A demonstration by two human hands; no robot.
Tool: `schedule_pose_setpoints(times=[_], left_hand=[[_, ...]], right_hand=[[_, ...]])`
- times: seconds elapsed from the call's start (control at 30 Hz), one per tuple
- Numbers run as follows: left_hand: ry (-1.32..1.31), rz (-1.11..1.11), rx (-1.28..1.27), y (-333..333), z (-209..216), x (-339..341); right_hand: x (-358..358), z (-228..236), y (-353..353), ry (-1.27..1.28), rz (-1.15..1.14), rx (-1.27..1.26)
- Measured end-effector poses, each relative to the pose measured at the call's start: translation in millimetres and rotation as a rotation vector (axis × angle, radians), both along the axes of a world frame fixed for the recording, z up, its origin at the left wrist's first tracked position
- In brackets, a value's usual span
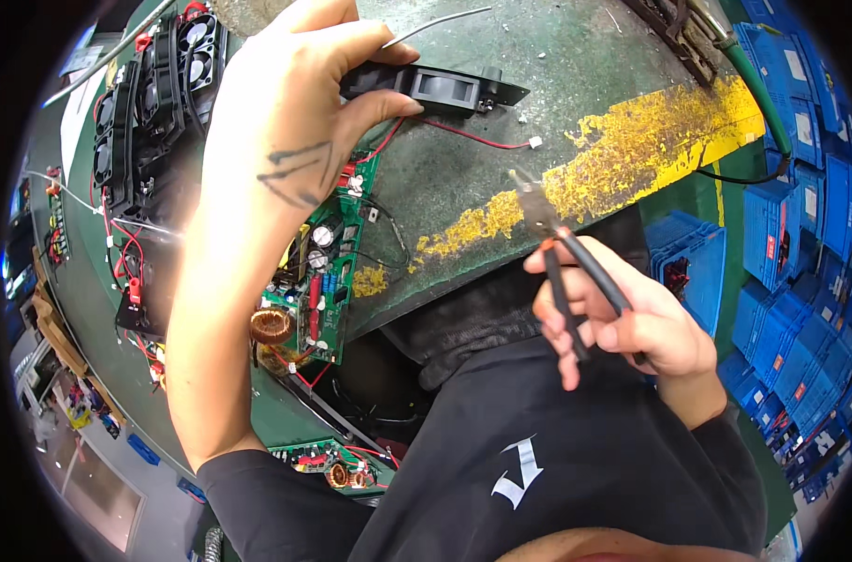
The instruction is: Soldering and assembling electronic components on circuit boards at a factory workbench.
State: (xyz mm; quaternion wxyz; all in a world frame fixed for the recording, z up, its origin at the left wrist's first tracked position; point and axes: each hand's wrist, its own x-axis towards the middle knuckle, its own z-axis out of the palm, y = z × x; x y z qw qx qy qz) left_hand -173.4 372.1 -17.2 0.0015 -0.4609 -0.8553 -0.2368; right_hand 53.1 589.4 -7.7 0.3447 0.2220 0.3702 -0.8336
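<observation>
**Fan in left grip, cutters ready in right**

My left hand [286, 112] has its grip pinched on a small black cooling fan [435, 89], thumb under and fingers over its near end. The fan is held just above the green worktop [463, 187]. Its red lead [463, 136] trails out below the grip and ends in a small white plug [536, 142] lying on the worktop, free of anything.

My right hand [623, 318] is closed around the black handles of a pair of side cutters [557, 253]. The nose points up toward the fan and its lead, well short of both. I cannot tell whether the blades are parted.

Directly below the left grip lies a green circuit board [323, 272] with a copper coil [272, 326]. Further out past my left wrist stands a row of black fans [154, 94].

Judgement: this looks like the wire-trimming step on the fan, with the cut not yet made. Next move calls for bringing the cutter nose up to the lead, holding the fan steady, and keeping the plug clear of the blades.
</observation>
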Motion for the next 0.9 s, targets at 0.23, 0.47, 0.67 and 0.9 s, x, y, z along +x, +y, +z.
schedule_pose_setpoints(times=[0.23, 0.47, 0.67, 0.9], left_hand=[[-0.037, -0.015, -0.010, 1, 9, -1], [-0.131, 0.091, -0.103, 13, 27, 7], [-0.148, 0.073, -0.103, 13, 23, 2], [-0.136, 0.067, -0.063, 9, 16, -1]], right_hand=[[-27, -8, -20, 0.020, -0.098, 0.102], [-36, -10, -23, 0.044, -0.126, 0.131], [-37, -14, -23, 0.036, -0.129, 0.203], [-39, -14, -23, 0.049, -0.124, 0.236]])
